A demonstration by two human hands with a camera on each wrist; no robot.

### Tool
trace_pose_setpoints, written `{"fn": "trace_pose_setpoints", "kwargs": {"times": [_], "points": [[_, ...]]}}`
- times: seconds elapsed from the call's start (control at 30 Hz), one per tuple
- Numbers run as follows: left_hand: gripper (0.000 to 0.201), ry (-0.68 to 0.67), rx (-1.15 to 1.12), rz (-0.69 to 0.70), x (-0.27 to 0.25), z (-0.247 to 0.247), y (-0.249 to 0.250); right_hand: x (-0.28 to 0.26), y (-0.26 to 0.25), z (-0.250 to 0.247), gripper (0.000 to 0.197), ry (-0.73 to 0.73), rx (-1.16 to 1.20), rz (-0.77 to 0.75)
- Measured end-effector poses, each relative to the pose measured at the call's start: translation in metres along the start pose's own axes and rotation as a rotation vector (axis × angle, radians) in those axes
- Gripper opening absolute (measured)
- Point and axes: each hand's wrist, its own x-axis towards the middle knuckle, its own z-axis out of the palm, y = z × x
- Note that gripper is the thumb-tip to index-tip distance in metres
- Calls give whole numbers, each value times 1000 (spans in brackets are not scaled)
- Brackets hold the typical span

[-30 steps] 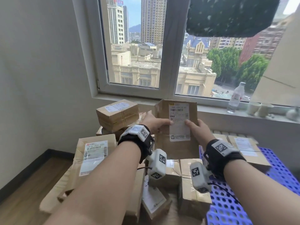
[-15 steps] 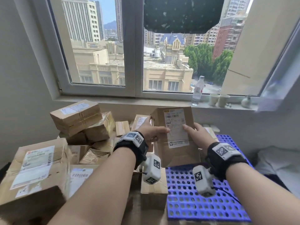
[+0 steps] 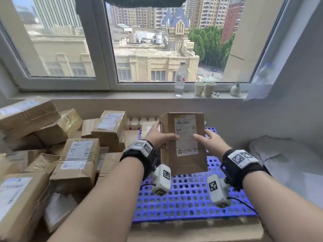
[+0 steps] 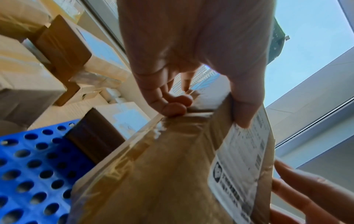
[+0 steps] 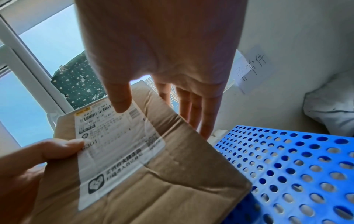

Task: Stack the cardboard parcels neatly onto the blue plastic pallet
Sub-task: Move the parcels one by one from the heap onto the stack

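Observation:
Both hands hold one brown cardboard parcel [image 3: 183,163] with a white shipping label, upright and tilted, just above the far half of the blue perforated pallet [image 3: 188,203]. My left hand [image 3: 160,137] grips its left edge, thumb on the front and fingers curled behind, as the left wrist view shows [image 4: 172,106]. My right hand [image 3: 209,139] pinches the right edge, thumb on the label, fingers straight behind [image 5: 193,109]. In the wrist views the parcel [image 4: 162,174] [image 5: 172,181] hangs over the pallet [image 4: 34,174] [image 5: 296,166]. Whether its lower edge touches the pallet is hidden.
A loose heap of taped parcels [image 3: 76,154] fills the left side, up to the pallet's left edge. The window sill behind carries a water bottle [image 3: 180,79] and two paper cups [image 3: 204,89]. A pale bundle of cloth [image 3: 283,154] lies right of the pallet.
The parcel has travelled right, from above the heap to above the blue pallet, and lower. Both hands kept their hold. The head view has swung right with it.

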Motion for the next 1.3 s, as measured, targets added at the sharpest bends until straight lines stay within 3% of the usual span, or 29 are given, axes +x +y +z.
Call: {"fn": "trace_pose_setpoints", "kwargs": {"times": [0.13, 0.17, 0.27, 0.3, 0.4, 0.47, 0.57, 0.67, 0.8, 0.87, 1.03, 1.17, 1.3], "points": [[64, 40, -42, -53, 6, 40, -5, 7, 31, -33, 32, -36, 1, 33], [67, 39, -54, -65, 9, 47, -6, 10, 38, -40, 34, -41, 8, 43], [100, 40, -59, -93, 20, 69, -12, 17, 56, -51, 40, -64, 50, 76], [104, 42, -76, -93, 25, 73, -15, 22, 62, -52, 50, -80, 75, 77], [88, 24, -141, -123, 36, 82, -12, 37, 78, -58, 91, -114, 144, 100], [82, 10, -176, -142, 46, 86, -12, 52, 88, -61, 98, -118, 174, 101], [74, -30, -204, -150, 64, 93, -11, 62, 82, -66, 86, -102, 196, 140], [65, -57, -202, -128, 88, 101, -8, 75, 79, -73, 38, -69, 286, 190], [43, -163, -129, -200, 116, 106, 4, 107, 83, -86, 42, -19, 333, 186], [42, -189, -70, -222, 133, 105, 10, 127, 86, -92, 55, 15, 359, 188], [49, 57, 177, -34, 182, 93, 7, 170, 103, -100, 66, 127, 378, 233], [45, 119, 271, -69, 209, 83, -16, 193, 116, -104, 28, 112, 457, 339], [54, 75, 411, -81, 223, 88, -43, 206, 126, -113, 31, 95, 558, 408]]}}
